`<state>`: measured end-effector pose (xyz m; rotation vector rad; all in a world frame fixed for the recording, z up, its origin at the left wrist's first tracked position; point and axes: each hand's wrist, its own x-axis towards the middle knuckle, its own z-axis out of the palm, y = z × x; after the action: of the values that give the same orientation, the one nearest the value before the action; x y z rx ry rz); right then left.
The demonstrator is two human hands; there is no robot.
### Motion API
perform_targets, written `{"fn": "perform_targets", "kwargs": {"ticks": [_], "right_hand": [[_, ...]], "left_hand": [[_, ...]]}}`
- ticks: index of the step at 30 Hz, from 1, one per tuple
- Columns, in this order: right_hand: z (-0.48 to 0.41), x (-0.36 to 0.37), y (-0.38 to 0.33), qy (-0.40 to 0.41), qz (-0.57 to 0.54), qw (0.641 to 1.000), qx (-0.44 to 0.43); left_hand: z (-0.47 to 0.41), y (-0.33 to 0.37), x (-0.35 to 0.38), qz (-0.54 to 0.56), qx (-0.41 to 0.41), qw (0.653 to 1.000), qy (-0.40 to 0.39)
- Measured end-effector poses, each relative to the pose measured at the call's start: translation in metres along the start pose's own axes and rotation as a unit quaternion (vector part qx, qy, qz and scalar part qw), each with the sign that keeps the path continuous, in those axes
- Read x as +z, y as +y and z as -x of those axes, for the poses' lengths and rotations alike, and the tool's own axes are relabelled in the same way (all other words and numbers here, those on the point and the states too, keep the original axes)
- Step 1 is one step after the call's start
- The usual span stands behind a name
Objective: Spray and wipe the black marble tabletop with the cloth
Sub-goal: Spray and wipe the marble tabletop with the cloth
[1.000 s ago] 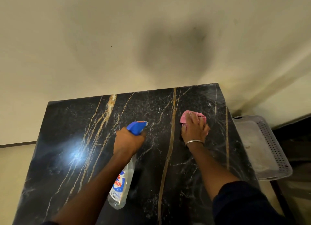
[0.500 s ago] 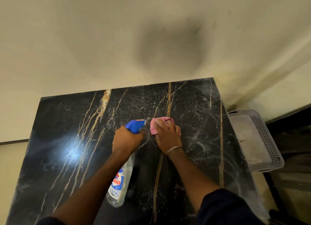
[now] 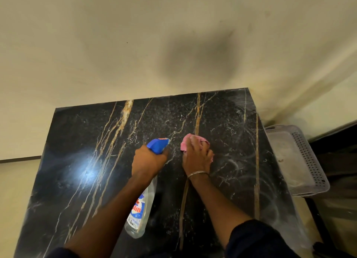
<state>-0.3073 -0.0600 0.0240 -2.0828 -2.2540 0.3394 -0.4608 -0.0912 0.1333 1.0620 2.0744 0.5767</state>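
1. Your left hand (image 3: 148, 161) is gripping the neck of the spray bottle (image 3: 142, 205), fingers wrapped tight; its blue nozzle (image 3: 157, 145) is pointing away from you, toward the far wall.
2. Your right hand (image 3: 197, 157) is pressing the pink cloth (image 3: 186, 142) flat onto the black marble tabletop (image 3: 77, 145), palm down, fingers bunched over it.
3. The cloth is sitting near the middle of the tabletop, just beside the nozzle.
4. A bangle (image 3: 198, 173) is circling your right wrist.
5. A grey perforated basket (image 3: 301, 157) is standing just beside the tabletop's right edge.
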Motion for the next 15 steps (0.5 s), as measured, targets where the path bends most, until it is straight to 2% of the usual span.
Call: {"fn": "perform_targets", "kwargs": {"ticks": [5, 7, 12, 15], "right_hand": [[0.022, 0.016, -0.003, -0.033, 0.026, 0.989, -0.145], [0.019, 0.013, 0.018, -0.016, 0.038, 0.986, -0.160], [0.018, 0.003, 0.072, 0.032, 0.033, 0.999, -0.027], [0.022, 0.001, 0.076, 0.029, 0.033, 0.998, 0.034]], "left_hand": [[0.003, -0.007, 0.001, -0.022, 0.001, 1.000, 0.001], [0.004, -0.009, 0.000, -0.018, 0.002, 1.000, -0.002], [0.006, -0.016, -0.003, -0.008, 0.029, 0.999, -0.012], [0.010, -0.018, -0.004, -0.010, 0.036, 0.999, -0.016]]}}
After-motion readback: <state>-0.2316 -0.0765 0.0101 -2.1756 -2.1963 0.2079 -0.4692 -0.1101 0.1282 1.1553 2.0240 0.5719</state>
